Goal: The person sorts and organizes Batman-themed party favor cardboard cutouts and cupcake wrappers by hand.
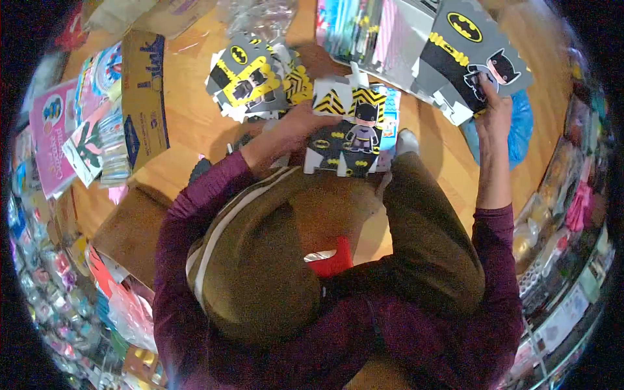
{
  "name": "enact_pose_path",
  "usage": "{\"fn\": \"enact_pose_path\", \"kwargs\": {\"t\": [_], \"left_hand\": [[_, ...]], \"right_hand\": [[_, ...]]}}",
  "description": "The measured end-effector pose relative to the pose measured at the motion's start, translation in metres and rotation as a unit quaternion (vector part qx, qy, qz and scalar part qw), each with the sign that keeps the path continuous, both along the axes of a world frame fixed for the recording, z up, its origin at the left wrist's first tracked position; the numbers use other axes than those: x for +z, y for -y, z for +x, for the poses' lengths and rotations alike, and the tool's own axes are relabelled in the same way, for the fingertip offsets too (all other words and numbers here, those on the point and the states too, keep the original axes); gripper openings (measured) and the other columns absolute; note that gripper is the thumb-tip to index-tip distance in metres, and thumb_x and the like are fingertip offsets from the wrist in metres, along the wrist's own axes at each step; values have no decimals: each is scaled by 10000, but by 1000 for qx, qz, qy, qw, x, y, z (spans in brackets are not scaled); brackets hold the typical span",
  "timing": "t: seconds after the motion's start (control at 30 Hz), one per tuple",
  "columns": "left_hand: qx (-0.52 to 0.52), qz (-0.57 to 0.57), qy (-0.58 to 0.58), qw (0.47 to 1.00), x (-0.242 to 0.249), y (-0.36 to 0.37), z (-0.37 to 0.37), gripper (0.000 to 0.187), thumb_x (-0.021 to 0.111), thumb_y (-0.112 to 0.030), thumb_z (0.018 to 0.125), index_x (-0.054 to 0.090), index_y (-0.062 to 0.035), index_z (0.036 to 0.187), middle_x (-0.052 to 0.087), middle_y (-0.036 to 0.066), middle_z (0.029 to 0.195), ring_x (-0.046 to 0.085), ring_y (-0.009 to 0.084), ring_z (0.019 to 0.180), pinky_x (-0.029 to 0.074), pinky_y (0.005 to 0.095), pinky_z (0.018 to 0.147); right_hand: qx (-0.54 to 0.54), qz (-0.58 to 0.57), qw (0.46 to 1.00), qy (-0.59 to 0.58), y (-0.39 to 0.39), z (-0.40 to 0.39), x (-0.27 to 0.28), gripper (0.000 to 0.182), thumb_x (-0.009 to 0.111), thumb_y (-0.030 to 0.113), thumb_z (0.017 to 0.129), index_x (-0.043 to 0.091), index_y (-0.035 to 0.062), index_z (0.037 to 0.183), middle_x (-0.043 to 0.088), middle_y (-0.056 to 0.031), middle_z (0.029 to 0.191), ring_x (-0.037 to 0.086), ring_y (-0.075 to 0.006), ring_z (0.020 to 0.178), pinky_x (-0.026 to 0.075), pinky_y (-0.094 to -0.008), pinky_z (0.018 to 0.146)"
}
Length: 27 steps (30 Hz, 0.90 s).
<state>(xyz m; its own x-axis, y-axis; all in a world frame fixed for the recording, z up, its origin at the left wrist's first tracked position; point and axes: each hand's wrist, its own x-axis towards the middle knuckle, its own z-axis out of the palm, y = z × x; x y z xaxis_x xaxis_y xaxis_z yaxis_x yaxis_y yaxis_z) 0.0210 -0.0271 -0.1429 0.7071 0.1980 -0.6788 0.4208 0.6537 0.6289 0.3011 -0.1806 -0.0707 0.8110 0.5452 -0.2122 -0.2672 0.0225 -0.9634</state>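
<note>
Batman-printed card cut-outs are in and near both hands. At upper right, my right hand (495, 114) pinches a large grey and black cut-out (455, 49) with a yellow bat emblem and a small masked figure. My left hand (302, 127), near the middle, has its fingers partly behind a flat cut-out (335, 146) with yellow-black zigzags and a grey figure, and closes on its left edge. Left of that lies a pile of similar yellow, grey and black cut-outs (244, 78). Blue plastic (520, 130) is beside my right wrist.
A brown carton (146, 97) stands at left beside packaged goods (107, 149). An open box of packets (370, 32) is at the top. Clear plastic (263, 19) lies above the pile. Shelves of small goods line both sides. A brown box (130, 224) sits lower left.
</note>
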Motion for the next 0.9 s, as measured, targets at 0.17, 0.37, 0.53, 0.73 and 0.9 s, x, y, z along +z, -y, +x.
{"fn": "enact_pose_path", "kwargs": {"t": [0.17,0.37,0.53,0.73,0.9], "left_hand": [[-63,46,45,996,-20,41,4,320,589,-124,769,523,20,1047,600,103,933,587,178,799,488,311,688],[-241,225,-24,944,-46,40,15,343,567,-244,769,560,37,964,606,167,774,604,215,656,500,350,569],[-414,401,-132,806,-49,20,15,460,508,-394,787,565,51,889,588,199,682,599,291,614,481,396,579],[-91,303,-55,947,-33,-40,-30,348,554,-318,798,555,-12,963,582,93,811,550,209,784,445,348,712],[60,562,-167,808,-52,-107,-106,652,731,-246,637,401,18,1134,538,118,992,528,222,882,433,331,778]], "right_hand": [[-14,-37,999,15,15,-12,7,276,614,-3,714,514,1,972,592,-81,870,594,-167,738,504,-293,656],[-9,-37,999,-9,20,1,1,293,624,16,716,512,0,987,593,-78,874,590,-165,738,494,-292,655],[-25,-68,997,-33,24,11,-5,319,604,20,738,499,21,1039,572,-83,960,582,-184,830,497,-311,730],[-4,-78,996,-36,18,12,13,299,589,14,747,493,-3,1030,566,-103,960,586,-195,819,498,-315,693],[8,-69,998,-8,14,7,22,287,586,15,753,496,-4,1025,564,-96,955,585,-186,805,498,-314,690]]}}
